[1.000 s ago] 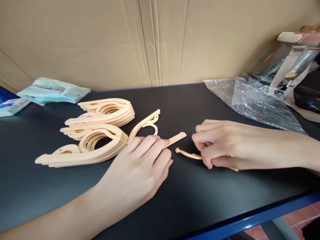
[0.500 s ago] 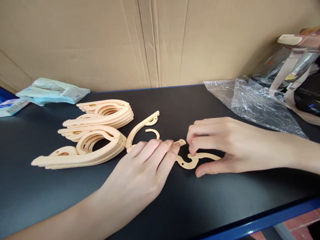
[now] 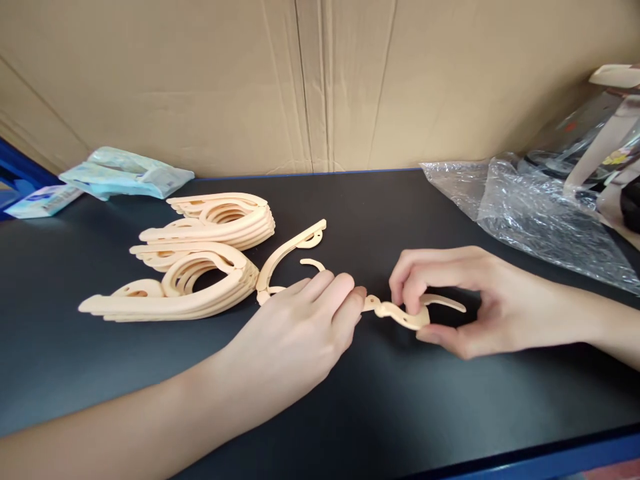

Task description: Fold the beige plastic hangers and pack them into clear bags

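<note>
Left hand [image 3: 300, 327]: palm down over the black tabletop [image 3: 350, 400], grip closed, fingertips pressed together on the near end of a long curved peach plastic arm piece [image 3: 286, 255]. Stretch under the palm hidden.
Right hand [image 3: 470, 307]: grip clamped on a small S-curved peach plastic hook piece [image 3: 387, 311], thumb under, forefinger over. Lifted or resting on the tabletop: cannot tell.
Joint: hook piece end touching the left fingertips, about where the arm piece end should sit. Seated or merely butted: cannot tell.
Location: hook piece mid-tabletop, between the two hands. Arm piece running from under the left hand up and away, toward the back.
Loose part: thin C-shaped peach plastic sliver [image 3: 313, 263] inside the arm piece's curve, touched by neither hand.
Done, as judged: two stacks of folded peach plastic hangers, far stack [image 3: 225, 220] and near stack [image 3: 190, 290], overlapping. Near stack just beside the arm piece's lower end.
Left, as judged: the one pair in hand not yet shown joined or folded, so not stacked. No other unassembled parts visible except the sliver.
Progress call: mid-join on the current unit, several units apparently finished.
Surroundings: crumpled clear plastic bag [image 3: 545, 220] right rear; clear jug with beige handle [image 3: 595, 140] behind it, cut by the frame edge; pale blue packet [image 3: 125, 173] left rear; brown cardboard wall [image 3: 200, 80] along the back.
</note>
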{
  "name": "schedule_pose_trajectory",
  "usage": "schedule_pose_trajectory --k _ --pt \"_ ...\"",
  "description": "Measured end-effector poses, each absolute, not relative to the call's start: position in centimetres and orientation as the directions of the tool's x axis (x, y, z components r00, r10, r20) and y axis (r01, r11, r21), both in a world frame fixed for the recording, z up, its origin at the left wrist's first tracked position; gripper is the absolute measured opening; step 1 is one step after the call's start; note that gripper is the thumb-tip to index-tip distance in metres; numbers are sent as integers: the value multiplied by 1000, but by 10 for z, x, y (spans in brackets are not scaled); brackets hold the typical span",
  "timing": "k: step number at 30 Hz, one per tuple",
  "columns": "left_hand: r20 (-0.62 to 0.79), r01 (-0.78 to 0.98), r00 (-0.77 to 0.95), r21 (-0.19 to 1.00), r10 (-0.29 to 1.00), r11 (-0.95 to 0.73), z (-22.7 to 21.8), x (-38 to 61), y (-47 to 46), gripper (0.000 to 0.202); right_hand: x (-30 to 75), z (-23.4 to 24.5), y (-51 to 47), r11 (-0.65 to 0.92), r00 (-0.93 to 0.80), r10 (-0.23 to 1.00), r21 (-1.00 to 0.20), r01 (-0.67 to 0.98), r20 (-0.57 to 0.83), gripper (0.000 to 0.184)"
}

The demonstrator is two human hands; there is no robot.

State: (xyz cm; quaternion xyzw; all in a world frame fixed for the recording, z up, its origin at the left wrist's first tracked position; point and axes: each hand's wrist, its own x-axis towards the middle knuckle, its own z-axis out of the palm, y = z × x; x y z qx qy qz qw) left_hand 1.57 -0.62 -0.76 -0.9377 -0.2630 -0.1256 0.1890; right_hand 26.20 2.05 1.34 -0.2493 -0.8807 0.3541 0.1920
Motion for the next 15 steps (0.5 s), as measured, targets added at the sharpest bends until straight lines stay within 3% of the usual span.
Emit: schedule_pose_trajectory --k 7,15 --pt "364 562 808 -240 463 -792 -6 18 -7 15 264 3 32 625 -775 601 -720 303 196 11" --pt "382 501 838 -258 389 -826 -3 18 -9 19 267 -2 42 657 -742 619 -688 310 258 12"
